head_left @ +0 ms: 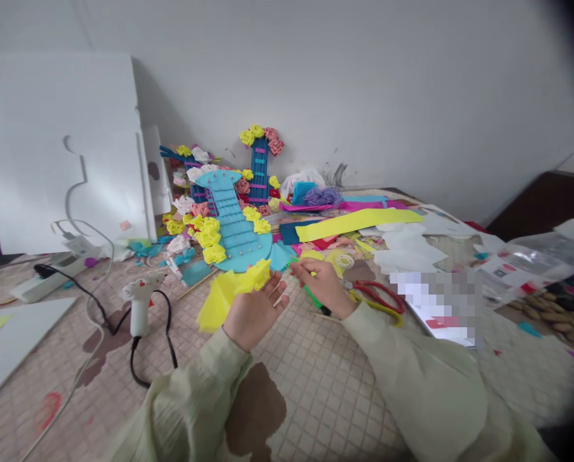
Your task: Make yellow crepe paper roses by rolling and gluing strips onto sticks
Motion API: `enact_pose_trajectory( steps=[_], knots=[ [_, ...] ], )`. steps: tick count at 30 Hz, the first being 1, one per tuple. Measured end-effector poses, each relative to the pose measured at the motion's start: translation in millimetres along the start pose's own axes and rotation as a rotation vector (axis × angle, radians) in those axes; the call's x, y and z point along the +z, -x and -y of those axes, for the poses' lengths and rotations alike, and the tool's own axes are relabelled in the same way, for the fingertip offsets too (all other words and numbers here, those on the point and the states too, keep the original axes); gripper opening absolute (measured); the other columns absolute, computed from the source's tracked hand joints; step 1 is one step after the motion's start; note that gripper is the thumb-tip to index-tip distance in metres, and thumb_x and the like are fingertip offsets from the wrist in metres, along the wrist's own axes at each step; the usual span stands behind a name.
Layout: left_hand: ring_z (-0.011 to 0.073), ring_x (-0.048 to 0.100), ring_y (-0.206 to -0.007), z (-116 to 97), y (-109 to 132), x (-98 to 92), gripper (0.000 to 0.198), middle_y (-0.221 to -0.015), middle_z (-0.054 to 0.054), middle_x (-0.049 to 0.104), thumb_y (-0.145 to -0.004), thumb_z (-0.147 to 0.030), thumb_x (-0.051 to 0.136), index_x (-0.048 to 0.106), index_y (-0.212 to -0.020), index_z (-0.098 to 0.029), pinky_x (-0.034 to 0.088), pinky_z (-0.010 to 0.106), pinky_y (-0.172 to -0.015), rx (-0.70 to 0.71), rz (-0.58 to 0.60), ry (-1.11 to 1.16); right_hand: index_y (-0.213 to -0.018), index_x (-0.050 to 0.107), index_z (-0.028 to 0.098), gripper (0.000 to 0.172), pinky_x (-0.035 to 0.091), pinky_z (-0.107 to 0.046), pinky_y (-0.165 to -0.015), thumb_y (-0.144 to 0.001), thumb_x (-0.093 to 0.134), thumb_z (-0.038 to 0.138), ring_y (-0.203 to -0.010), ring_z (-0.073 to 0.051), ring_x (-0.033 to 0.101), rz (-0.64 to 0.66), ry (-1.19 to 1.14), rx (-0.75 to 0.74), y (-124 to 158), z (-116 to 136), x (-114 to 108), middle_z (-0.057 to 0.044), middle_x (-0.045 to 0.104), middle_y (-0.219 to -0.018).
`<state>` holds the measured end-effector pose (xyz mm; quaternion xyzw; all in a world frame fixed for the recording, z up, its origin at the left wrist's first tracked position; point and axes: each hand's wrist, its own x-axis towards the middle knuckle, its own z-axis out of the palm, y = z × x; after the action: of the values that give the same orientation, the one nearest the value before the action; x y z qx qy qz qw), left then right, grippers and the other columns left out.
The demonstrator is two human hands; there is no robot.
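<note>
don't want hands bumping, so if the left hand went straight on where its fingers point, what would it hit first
Probably the right hand, just up and to the right of the left hand in the picture; depth is unclear, so it might pass above or below.

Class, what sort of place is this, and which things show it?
Probably a craft worktable: a white glue gun, a long yellow strip and crumpled yellow flowers suggest it.
</note>
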<state>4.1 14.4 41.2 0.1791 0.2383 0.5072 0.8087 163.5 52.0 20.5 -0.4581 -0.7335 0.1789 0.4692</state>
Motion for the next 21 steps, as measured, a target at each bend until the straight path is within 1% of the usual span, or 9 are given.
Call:
enact_pose_trajectory(
  steps=[1, 3, 4, 5, 8, 11, 14, 18, 21],
  knots=[
    [0.0141, 0.058, -0.077, 1.2, -2.2, -4.1, 0.021, -0.085, 0.003, 0.061, -0.082, -0.025, 0.043, 0.061, -0.075, -0.017, 0.044, 0.027, -0.068, -0.044, -0.01, 0.058, -0.055, 0.059, 0.016, 0.035, 0.046, -0.026, -0.068, -0.084, 0.046, 0.032, -0.072, -0.013, 0.059, 0.001, -0.025, -0.007, 3.6, 2.1, -0.1, -0.005, 0.063, -0.081],
    [0.0157, 0.057, -0.084, 3.5, -4.7, -13.2, 0.021, -0.092, 0.004, 0.061, -0.082, -0.022, 0.042, 0.061, -0.077, -0.016, 0.044, 0.028, -0.071, -0.087, -0.02, 0.11, -0.078, 0.064, 0.018, 0.019, 0.046, -0.028, -0.072, -0.082, 0.049, 0.028, -0.074, -0.013, 0.058, -0.005, -0.101, -0.026, 9.9, 8.0, -1.3, -0.006, 0.06, -0.096],
    [0.0163, 0.057, -0.086, 5.1, -5.3, -17.6, 0.019, -0.095, 0.004, 0.061, -0.082, -0.022, 0.043, 0.061, -0.078, -0.017, 0.044, 0.028, -0.072, -0.093, -0.016, 0.112, -0.088, 0.063, 0.019, 0.016, 0.047, -0.029, -0.073, -0.081, 0.051, 0.027, -0.074, -0.013, 0.058, -0.01, -0.143, -0.033, 12.7, 12.1, -1.7, -0.007, 0.058, -0.1],
    [0.0165, 0.057, -0.087, 7.1, -5.6, -21.4, 0.018, -0.097, 0.004, 0.061, -0.081, -0.023, 0.045, 0.062, -0.079, -0.018, 0.044, 0.029, -0.073, -0.092, -0.009, 0.109, -0.092, 0.063, 0.02, 0.016, 0.047, -0.029, -0.074, -0.08, 0.054, 0.026, -0.074, -0.013, 0.057, -0.013, -0.179, -0.042, 15.3, 16.7, -1.4, -0.006, 0.058, -0.099],
    [0.0146, 0.057, -0.082, 15.3, -6.6, -27.4, 0.014, -0.096, 0.002, 0.061, -0.08, -0.027, 0.049, 0.062, -0.082, -0.022, 0.044, 0.029, -0.073, -0.071, -0.01, 0.083, -0.088, 0.064, 0.022, 0.016, 0.046, -0.031, -0.076, -0.073, 0.063, 0.027, -0.082, -0.016, 0.057, -0.035, -0.205, -0.078, 22.5, 30.5, 3.3, -0.004, 0.061, -0.089],
    [0.0139, 0.056, -0.078, 24.5, -7.8, -26.9, 0.014, -0.089, 0.001, 0.061, -0.08, -0.028, 0.05, 0.062, -0.082, -0.022, 0.044, 0.028, -0.071, -0.074, -0.05, 0.044, -0.084, 0.065, 0.022, 0.016, 0.046, -0.033, -0.076, -0.069, 0.067, 0.026, -0.083, -0.018, 0.057, -0.102, -0.152, -0.12, 28.4, 37.0, 10.3, -0.004, 0.063, -0.085],
    [0.0133, 0.054, -0.077, 30.8, -8.9, -24.8, 0.01, -0.086, 0.001, 0.06, -0.079, -0.026, 0.053, 0.062, -0.079, -0.021, 0.043, 0.027, -0.07, -0.066, -0.061, 0.021, -0.079, 0.066, 0.02, 0.007, 0.045, -0.032, -0.074, -0.074, 0.062, 0.022, -0.08, -0.017, 0.056, -0.139, -0.088, -0.147, 32.0, 35.5, 13.6, -0.005, 0.063, -0.08],
    [0.0139, 0.053, -0.08, 32.8, -9.0, -24.8, 0.009, -0.09, 0.001, 0.058, -0.077, -0.026, 0.054, 0.061, -0.079, -0.02, 0.041, 0.028, -0.071, -0.05, -0.055, 0.005, -0.079, 0.062, 0.02, 0.009, 0.044, -0.031, -0.075, -0.08, 0.052, 0.019, -0.08, -0.016, 0.055, -0.132, -0.059, -0.171, 32.5, 34.7, 10.1, -0.004, 0.061, -0.08],
    [0.0157, 0.053, -0.084, 30.5, -8.5, -26.4, 0.01, -0.091, 0.003, 0.058, -0.077, -0.024, 0.053, 0.06, -0.078, -0.019, 0.04, 0.028, -0.071, -0.094, -0.053, 0.027, -0.08, 0.055, 0.02, 0.01, 0.043, -0.03, -0.074, -0.083, 0.046, 0.019, -0.08, -0.016, 0.053, -0.105, -0.063, -0.14, 29.8, 36.2, 4.2, -0.004, 0.058, -0.081]
  ],
)
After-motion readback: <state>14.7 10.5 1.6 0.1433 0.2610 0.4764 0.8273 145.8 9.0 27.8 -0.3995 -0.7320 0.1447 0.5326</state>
